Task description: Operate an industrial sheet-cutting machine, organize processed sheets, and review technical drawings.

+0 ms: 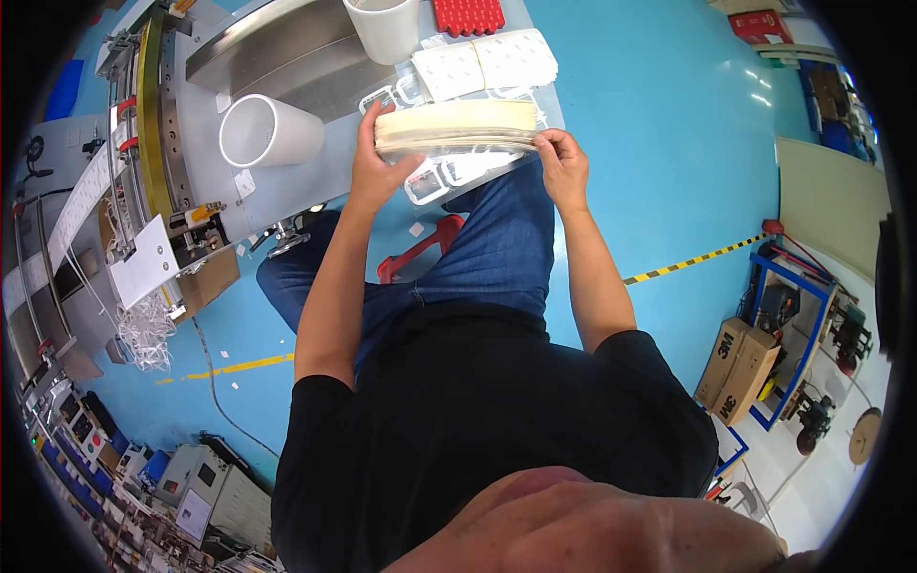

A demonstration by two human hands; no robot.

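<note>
I hold a thick stack of cream sheets level over the near edge of a grey worktable. My left hand grips the stack's left end, thumb under it. My right hand pinches its right end. Under the stack lie several clear, white-framed flat pieces on the table. Behind it rest white perforated pads.
Two white plastic cups, one lying on its side and one upright, stand on the table beside a red tray. A machine with a yellow ring and white tape is at left. A red stool shows between my knees. Cardboard boxes sit right.
</note>
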